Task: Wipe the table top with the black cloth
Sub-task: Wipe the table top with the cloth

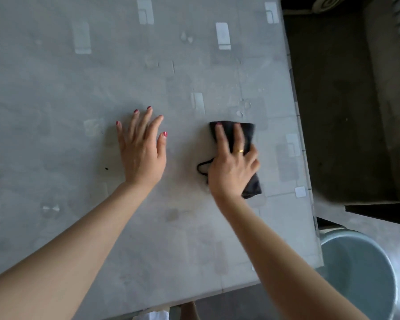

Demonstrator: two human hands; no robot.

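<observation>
two hands are on the table top (79, 93), and i watch them from a head camera looking straight down. my right hand (232, 166) presses a folded black cloth (247, 135) flat on the surface, near the table's right edge. the index and middle fingers lie stretched along the cloth, and the outer fingers seem to curl over its right side, so i read it as held down and lightly gripped. a thin black cord (202, 166) loops out from under the palm to the left. the fingers look a little blurred.

my left hand (141, 148) rests flat with its fingers spread, holding nothing, well to the left of the cloth.

i judge this to be mid-wipe on the right part of the table. a few water drops (243, 108) sit just beyond the cloth's far edge. the next stroke calls for firm, even pressure and a push forward over them, then passes leftward across the wide grey surface.

a small dark speck (106, 168) lies left of the resting hand. that hand stands in the way of a leftward stroke. past the right edge is a dark floor, and a pale blue bucket (360, 273) stands below the near right corner.
</observation>
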